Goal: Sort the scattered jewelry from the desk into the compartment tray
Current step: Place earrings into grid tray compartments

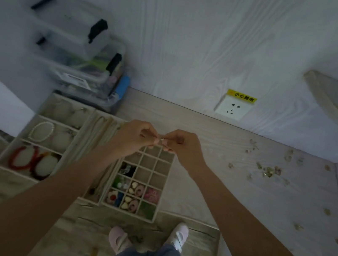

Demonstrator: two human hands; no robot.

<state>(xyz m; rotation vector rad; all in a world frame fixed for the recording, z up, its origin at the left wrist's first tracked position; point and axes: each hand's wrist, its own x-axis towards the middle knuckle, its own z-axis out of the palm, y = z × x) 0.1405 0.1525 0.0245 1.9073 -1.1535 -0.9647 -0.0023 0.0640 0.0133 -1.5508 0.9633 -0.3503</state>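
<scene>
Both hands raised over compartment tray (158, 168). Left hand (134, 136) and right hand (179, 145) together pinching one tiny pale piece (162, 139). Loose jewelry (268, 171) scattered on desk (211, 178) well to right.

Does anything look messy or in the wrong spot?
Yes. Small jewelry pieces lie scattered over the desk on the right, outside the compartment tray. Its far cells look empty.
</scene>
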